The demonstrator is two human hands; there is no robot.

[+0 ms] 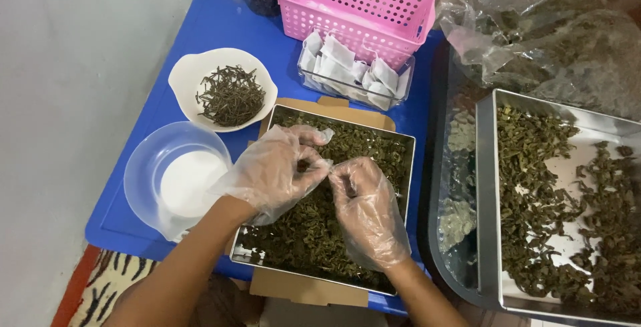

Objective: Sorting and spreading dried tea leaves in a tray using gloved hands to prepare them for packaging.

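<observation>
Both hands are working over the metal tray (pixel 404 145) of dried green leaves (pixel 314 233), which is sitting on a piece of cardboard (pixel 300 289) on the blue table (pixel 200 33). The left hand (pixel 277 170), in a clear plastic glove, is pinching a small dark bit of leaf (pixel 302 165) between thumb and fingertips just above the tray. The right hand (pixel 367 210), gloved the same way, is curling its fingers narrowly right beside it; whether it is holding anything cannot be told. Left of the tray, a clear bowl of white powder (pixel 190 180) is standing, and behind that a white bowl of dark needle-like leaves (pixel 230 93). Behind the tray, a clear box of small white sachets (pixel 354 73) is lying in front of a pink basket (pixel 354 3). Right of the tray, a second metal tray (pixel 486 200) is holding more leaves.
</observation>
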